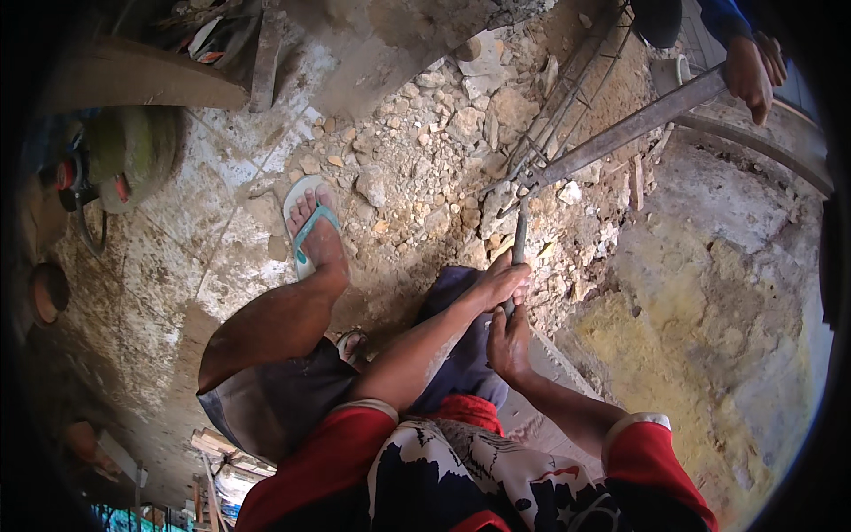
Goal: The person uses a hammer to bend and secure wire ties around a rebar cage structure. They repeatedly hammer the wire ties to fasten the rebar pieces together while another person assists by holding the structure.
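Note:
Both my hands are closed round a grey metal bar (520, 232) that points away from me over the rubble. My left hand (502, 285) grips it higher up. Just below, my right hand (509, 344) wraps its lower end. The bar's far end meets the tip of a long dark beam (638, 126) and a steel rebar cage (567, 97); how they join is too small to tell. Another person's hand (752, 78) rests on the beam's upper end at the top right.
Broken stone rubble (417, 151) covers the ground ahead. My sandalled foot (312, 222) is planted at its left edge. A green gas cylinder (137, 160) stands at the far left, below a wooden beam (151, 78). A curved dark strip (753, 146) lies at the right.

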Demonstrator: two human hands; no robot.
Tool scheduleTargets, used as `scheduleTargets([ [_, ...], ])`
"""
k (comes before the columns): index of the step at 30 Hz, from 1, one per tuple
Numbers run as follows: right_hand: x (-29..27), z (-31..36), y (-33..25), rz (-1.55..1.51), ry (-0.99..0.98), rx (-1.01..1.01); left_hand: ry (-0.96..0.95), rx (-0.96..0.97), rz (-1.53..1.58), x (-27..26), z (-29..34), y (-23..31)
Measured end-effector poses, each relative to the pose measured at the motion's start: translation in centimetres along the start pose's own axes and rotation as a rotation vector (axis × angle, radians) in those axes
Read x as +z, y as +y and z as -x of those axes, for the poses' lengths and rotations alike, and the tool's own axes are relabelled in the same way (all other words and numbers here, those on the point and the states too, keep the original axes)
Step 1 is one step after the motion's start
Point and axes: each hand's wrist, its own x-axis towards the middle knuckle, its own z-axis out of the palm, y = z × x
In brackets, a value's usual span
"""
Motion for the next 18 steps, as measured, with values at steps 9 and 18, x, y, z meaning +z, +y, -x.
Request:
scheduleTargets([
  [9,2.6,-0.3,2.7,-0.012,0.03,-0.058,0.064,0.019,-0.172,-0.5,0.6,0.7],
  [18,3.6,-0.6,0.3,0.101,0.085,-0.047,0.112,0.012,-0.296,-1.8,0.1,0.5],
])
